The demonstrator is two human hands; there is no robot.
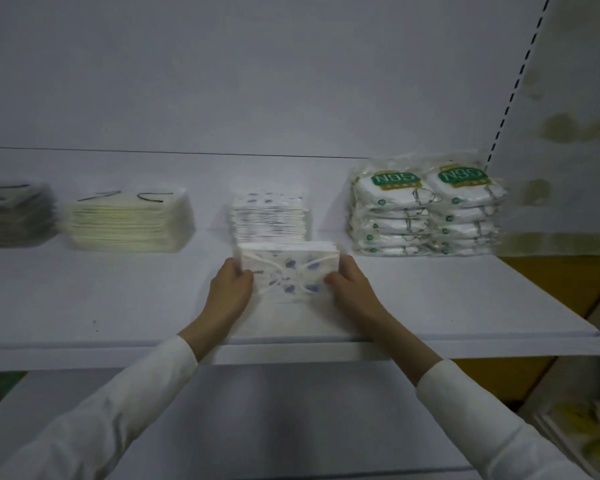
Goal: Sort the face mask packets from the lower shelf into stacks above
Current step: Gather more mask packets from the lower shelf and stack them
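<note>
**While both hands clamp a bundle, the pile behind it stands close**

Because the upper shelf (101, 306) already carries four piles along its back edge, there is little slack for a careless set-down. Toward the back right corner sit two side-by-side N95 stacks (426, 209). A cream stack (125, 223) and a grey stack (14, 216) lie toward the left edge, and a blue-patterned stack (269, 218) stands mid-shelf.

Just in front of that pile, between it and the front edge, is the bundle of patterned packets (288, 268). The left hand (231, 289) grips one end and the right hand (352, 285) the other, thumbs on top.

The wrappers look slick, so I judge an uneven squeeze could let inner packets slide out and fan across the shelf. Lifting the bundle onto the matching pile risks nudging it: that pile is narrow and tall, and an off-centre landing could tip it backward or sideways toward the N95 stacks.
</note>
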